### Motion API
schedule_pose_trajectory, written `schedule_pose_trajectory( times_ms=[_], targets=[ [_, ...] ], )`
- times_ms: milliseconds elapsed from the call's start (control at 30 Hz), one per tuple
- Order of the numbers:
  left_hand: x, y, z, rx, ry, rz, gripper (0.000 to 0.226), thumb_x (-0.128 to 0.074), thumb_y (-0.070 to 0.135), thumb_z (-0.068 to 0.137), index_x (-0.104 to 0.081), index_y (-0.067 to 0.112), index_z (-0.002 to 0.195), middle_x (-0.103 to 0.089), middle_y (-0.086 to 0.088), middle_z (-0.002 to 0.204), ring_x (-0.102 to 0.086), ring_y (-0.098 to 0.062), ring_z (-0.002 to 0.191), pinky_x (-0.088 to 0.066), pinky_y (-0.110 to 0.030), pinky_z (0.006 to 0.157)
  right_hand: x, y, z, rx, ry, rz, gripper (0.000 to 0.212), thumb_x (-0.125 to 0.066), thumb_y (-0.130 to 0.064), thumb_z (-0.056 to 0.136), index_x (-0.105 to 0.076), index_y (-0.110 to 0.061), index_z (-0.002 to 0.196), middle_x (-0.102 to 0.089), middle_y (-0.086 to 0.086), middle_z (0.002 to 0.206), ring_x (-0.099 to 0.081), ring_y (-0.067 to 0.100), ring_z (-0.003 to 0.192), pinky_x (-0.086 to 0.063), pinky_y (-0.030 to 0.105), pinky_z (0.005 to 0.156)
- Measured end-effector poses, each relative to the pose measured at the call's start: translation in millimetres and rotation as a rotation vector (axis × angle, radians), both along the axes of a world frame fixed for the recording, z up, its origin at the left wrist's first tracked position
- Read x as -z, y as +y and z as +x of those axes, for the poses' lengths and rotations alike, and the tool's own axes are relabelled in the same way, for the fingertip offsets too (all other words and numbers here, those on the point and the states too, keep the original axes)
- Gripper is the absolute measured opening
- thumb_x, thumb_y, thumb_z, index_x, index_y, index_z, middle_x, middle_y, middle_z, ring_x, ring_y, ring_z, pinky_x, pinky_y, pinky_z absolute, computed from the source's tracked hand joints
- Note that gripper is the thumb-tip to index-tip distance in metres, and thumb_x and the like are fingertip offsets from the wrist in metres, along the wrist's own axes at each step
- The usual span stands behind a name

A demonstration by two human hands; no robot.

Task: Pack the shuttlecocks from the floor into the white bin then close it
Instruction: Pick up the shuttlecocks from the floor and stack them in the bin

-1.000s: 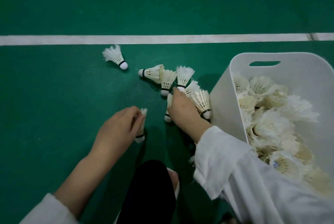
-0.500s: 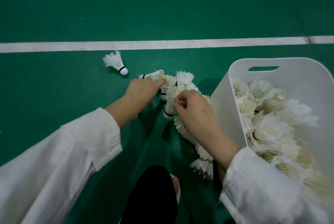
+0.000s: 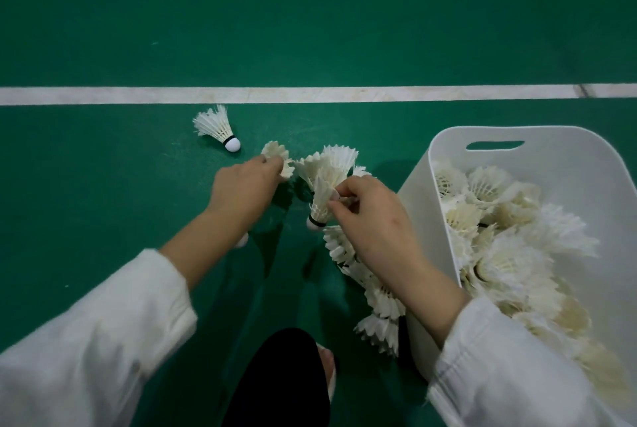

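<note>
- The green floor (image 3: 103, 30) fills the view; a white line (image 3: 138, 95) crosses it from side to side, beyond everything else
- The white bin (image 3: 565, 164) stands open on the floor at the right, a slot handle cut near its far rim; it is heaped with shuttlecocks (image 3: 510, 254) in white and yellowed feathers, lying at mixed angles; no lid shows
- White sleeves cover both forearms; the right sleeve (image 3: 499, 368) overlaps the bin's near corner; the left sleeve (image 3: 86, 333) reaches in from the lower left
- A dark trouser knee (image 3: 275, 382) sits at the bottom centre, between the arms
- A nested chain of shuttlecocks (image 3: 375, 295) trails under the right wrist, just beside the bin's outer wall
- The right hand (image 3: 375, 220) is closed in a pinch on the feathers of an upright shuttlecock (image 3: 322, 201), its cork pointing down at the floor; more feather skirts (image 3: 339, 156) stand just behind it
- The left hand (image 3: 244, 192) is curled, fingers closed on the skirt of a pale shuttlecock (image 3: 277, 159); a white cork peeps out beneath its wrist, though what it belongs to I cannot tell
- A lone shuttlecock (image 3: 215, 127) lies on its side on the floor, apart from both hands, near the white line; cork toward the lower right, black band behind it
</note>
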State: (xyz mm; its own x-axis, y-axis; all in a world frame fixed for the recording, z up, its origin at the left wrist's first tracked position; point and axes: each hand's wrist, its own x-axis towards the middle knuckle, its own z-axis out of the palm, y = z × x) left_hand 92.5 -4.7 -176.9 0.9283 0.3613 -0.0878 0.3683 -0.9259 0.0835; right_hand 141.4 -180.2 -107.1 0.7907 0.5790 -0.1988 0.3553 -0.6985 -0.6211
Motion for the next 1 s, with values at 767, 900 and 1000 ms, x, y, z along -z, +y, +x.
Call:
schedule_pose_trajectory(
  times_ms=[767,900,1000],
  targets=[
    [-165,-168,61,0.397,-0.214,-0.154,0.024,-0.036,0.039,0.097,-0.047,0.018,0.099,-0.062,-0.001,0.082,-0.052,-0.023,0.07,-0.032,-0.031,0.057,-88,-198,81,0.084,-0.275,-0.196,0.024,-0.053,-0.02,0.093,-0.069,-0.009,0.107,-0.065,0.005,0.108,-0.059,0.02,0.087,-0.04,0.025,0.078],
    [-146,-184,78,0.35,-0.153,-0.241,0.023,-0.036,0.038,0.097,-0.048,0.018,0.098,-0.062,-0.001,0.085,-0.054,-0.024,0.072,-0.041,-0.033,0.058,-37,-189,93,0.111,-0.208,-0.278,0.025,-0.049,-0.014,0.093,-0.068,-0.009,0.109,-0.066,0.009,0.111,-0.057,0.028,0.103,-0.041,0.031,0.086],
    [-134,-189,78,0.344,-0.12,-0.241,0.023,-0.035,0.038,0.098,-0.048,0.019,0.098,-0.062,-0.001,0.086,-0.054,-0.022,0.071,-0.044,-0.034,0.059,-16,-183,102,0.057,-0.265,-0.394,0.029,-0.047,-0.014,0.093,-0.067,-0.019,0.112,-0.068,0.005,0.111,-0.051,0.027,0.106,-0.039,0.036,0.087]
  ],
)
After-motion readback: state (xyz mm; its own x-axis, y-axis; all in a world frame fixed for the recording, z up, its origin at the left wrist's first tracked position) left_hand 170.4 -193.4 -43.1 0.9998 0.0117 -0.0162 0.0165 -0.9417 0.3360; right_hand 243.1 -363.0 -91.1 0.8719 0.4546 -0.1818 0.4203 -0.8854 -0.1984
